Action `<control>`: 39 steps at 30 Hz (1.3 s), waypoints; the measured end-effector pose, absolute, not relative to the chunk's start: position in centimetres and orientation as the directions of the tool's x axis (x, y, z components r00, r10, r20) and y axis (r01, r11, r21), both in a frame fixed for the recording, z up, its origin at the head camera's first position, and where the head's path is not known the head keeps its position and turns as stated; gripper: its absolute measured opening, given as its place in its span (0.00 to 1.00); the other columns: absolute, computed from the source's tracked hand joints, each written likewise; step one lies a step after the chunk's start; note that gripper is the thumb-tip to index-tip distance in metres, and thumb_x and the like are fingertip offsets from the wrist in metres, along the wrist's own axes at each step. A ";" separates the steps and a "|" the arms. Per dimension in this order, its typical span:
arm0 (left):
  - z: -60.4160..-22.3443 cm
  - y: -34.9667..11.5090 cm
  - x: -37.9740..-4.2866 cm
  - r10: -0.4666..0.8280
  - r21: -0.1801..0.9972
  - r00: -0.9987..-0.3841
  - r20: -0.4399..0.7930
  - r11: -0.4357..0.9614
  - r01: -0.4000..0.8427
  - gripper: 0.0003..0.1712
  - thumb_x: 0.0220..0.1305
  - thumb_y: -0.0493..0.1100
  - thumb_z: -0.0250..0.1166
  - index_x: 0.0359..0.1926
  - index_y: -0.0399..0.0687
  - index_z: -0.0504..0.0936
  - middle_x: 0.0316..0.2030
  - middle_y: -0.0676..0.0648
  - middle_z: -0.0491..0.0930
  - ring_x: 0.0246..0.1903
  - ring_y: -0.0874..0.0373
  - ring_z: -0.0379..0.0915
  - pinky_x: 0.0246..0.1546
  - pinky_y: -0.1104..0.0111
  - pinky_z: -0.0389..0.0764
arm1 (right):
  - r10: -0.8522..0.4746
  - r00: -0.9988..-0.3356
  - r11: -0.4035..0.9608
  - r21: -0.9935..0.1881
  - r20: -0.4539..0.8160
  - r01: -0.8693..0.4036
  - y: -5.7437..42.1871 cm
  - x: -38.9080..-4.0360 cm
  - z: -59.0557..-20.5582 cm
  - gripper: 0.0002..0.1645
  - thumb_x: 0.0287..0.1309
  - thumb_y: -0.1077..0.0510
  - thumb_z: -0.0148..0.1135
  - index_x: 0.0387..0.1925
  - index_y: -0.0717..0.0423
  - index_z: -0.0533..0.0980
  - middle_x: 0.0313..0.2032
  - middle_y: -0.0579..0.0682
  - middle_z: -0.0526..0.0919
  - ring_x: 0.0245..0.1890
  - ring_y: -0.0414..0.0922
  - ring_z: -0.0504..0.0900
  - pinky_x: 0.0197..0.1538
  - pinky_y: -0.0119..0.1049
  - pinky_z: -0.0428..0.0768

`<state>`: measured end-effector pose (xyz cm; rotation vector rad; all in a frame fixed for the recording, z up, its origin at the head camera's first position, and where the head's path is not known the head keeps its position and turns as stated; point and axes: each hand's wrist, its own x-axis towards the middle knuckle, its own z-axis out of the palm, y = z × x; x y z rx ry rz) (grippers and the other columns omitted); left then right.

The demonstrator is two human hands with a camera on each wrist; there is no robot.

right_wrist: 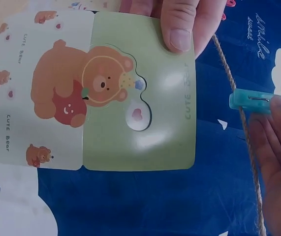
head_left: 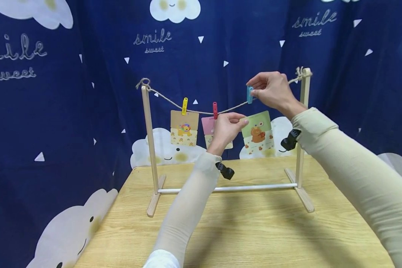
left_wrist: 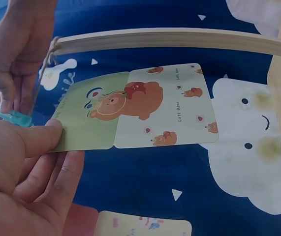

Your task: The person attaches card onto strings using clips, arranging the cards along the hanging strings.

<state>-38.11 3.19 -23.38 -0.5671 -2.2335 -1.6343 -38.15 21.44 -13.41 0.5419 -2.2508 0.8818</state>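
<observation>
Between thumb and fingers, my left hand [head_left: 227, 129] pinches the top left corner of a green and white bear card [head_left: 258, 133], which hangs just below the rope [head_left: 236, 108]. My right hand [head_left: 275, 90] pinches a blue clothespin [head_left: 249, 94] at the rope, above the card. In the right wrist view the blue clothespin [right_wrist: 256, 101] overlaps the rope, with the card [right_wrist: 140, 98] apart from it. A yellow clothespin [head_left: 185, 106] holds a tan lion card [head_left: 184, 128] on the rope. Beside it, a red clothespin [head_left: 215, 110] holds a pink card [head_left: 208, 125], partly hidden by my left hand.
The rope is tied between two wooden posts [head_left: 149, 137] [head_left: 303, 126] with flat feet, joined low down by a white rod [head_left: 254, 187]. This frame stands on a wooden table [head_left: 254, 230]. Behind it hangs a dark blue curtain [head_left: 104, 93] with clouds and triangles.
</observation>
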 end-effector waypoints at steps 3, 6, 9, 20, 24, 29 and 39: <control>-23.4 3.1 -38.2 0.125 0.826 -0.871 0.475 0.278 0.491 0.09 0.66 0.49 0.74 0.44 0.55 0.91 0.34 0.55 0.88 0.34 0.62 0.85 0.38 0.68 0.84 | -0.141 -0.707 0.697 -0.438 0.693 -0.568 21.3 -38.2 -13.5 0.12 0.64 0.59 0.70 0.48 0.52 0.87 0.41 0.51 0.89 0.38 0.41 0.85 0.42 0.25 0.78; -23.4 3.1 -38.4 0.119 0.821 -0.867 0.484 0.282 0.497 0.09 0.65 0.49 0.74 0.44 0.54 0.91 0.34 0.55 0.88 0.34 0.62 0.85 0.37 0.69 0.84 | -0.139 -0.713 0.704 -0.438 0.688 -0.560 21.3 -38.3 -13.7 0.11 0.64 0.59 0.69 0.48 0.52 0.87 0.40 0.51 0.89 0.38 0.42 0.85 0.42 0.26 0.78; -23.4 3.1 -38.5 0.115 0.816 -0.863 0.492 0.285 0.503 0.08 0.65 0.48 0.75 0.44 0.54 0.91 0.34 0.55 0.88 0.34 0.62 0.85 0.36 0.69 0.84 | -0.144 -0.721 0.713 -0.434 0.678 -0.550 21.3 -38.4 -13.8 0.12 0.64 0.59 0.69 0.48 0.52 0.86 0.41 0.51 0.89 0.38 0.42 0.84 0.42 0.27 0.78; -23.4 3.0 -38.8 0.097 0.807 -0.860 0.501 0.307 0.505 0.09 0.65 0.48 0.75 0.43 0.54 0.92 0.34 0.54 0.88 0.33 0.63 0.84 0.34 0.70 0.83 | -0.170 -0.746 0.749 -0.407 0.644 -0.523 21.6 -38.4 -14.3 0.11 0.61 0.60 0.70 0.46 0.53 0.87 0.39 0.53 0.90 0.37 0.44 0.85 0.40 0.32 0.77; -23.6 2.9 -38.9 0.086 0.790 -0.848 0.523 0.325 0.520 0.10 0.65 0.49 0.75 0.45 0.54 0.92 0.35 0.54 0.89 0.34 0.63 0.85 0.34 0.71 0.83 | -0.179 -0.763 0.741 -0.425 0.621 -0.520 21.5 -38.3 -14.3 0.12 0.62 0.59 0.70 0.48 0.52 0.87 0.41 0.53 0.90 0.39 0.45 0.85 0.42 0.35 0.78; -23.5 3.0 -38.9 0.073 0.776 -0.834 0.548 0.330 0.538 0.10 0.64 0.49 0.75 0.45 0.54 0.92 0.36 0.54 0.89 0.36 0.64 0.84 0.34 0.71 0.84 | -0.193 -0.771 0.737 -0.429 0.607 -0.522 21.4 -38.2 -14.3 0.13 0.64 0.58 0.69 0.49 0.53 0.86 0.42 0.53 0.89 0.40 0.45 0.85 0.44 0.37 0.79; -23.3 3.5 -38.7 0.027 0.776 -0.826 0.563 0.327 0.539 0.09 0.64 0.48 0.75 0.44 0.54 0.92 0.36 0.54 0.89 0.35 0.64 0.83 0.32 0.72 0.83 | -0.193 -0.808 0.735 -0.464 0.557 -0.495 21.3 -37.8 -14.4 0.13 0.66 0.58 0.67 0.51 0.54 0.85 0.43 0.54 0.89 0.42 0.47 0.84 0.44 0.40 0.81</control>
